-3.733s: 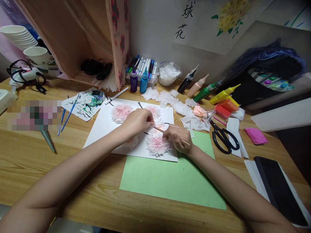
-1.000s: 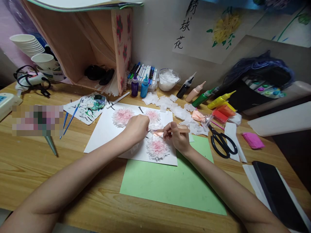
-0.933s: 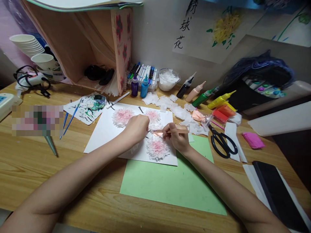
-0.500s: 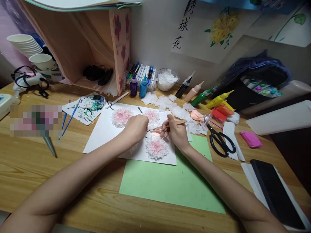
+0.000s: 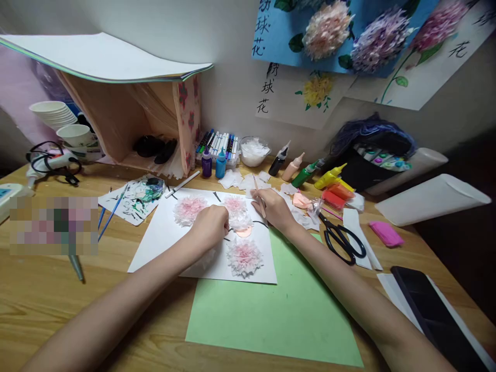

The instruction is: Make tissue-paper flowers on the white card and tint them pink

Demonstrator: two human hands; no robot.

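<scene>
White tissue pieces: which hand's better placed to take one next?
Likely the right hand: it's beside the white tissue pieces, though holding a wooden stick. The left hand is farther off, over the white sheet.

Right hand [image 5: 273, 211] held wooden stick [image 5: 262, 208] at far right corner of white sheet [image 5: 163, 227]; curled left hand [image 5: 211, 226] was over sheet. Pink-white flowers [image 5: 244, 257] were on sheet, green paper [image 5: 271, 320] partly under it.

Blue paper sheet [image 5: 281, 37] at upper right: black handwritten Chinese characters [image 5: 264, 25] down its left edge, 球花, under one partly cut off. White paper sheet [image 5: 284, 109] below, with a yellow flower [image 5: 318, 90]: 球花, under a blotted character. White stemmed-flower drawing [image 5: 416, 82], far right: 花.
</scene>
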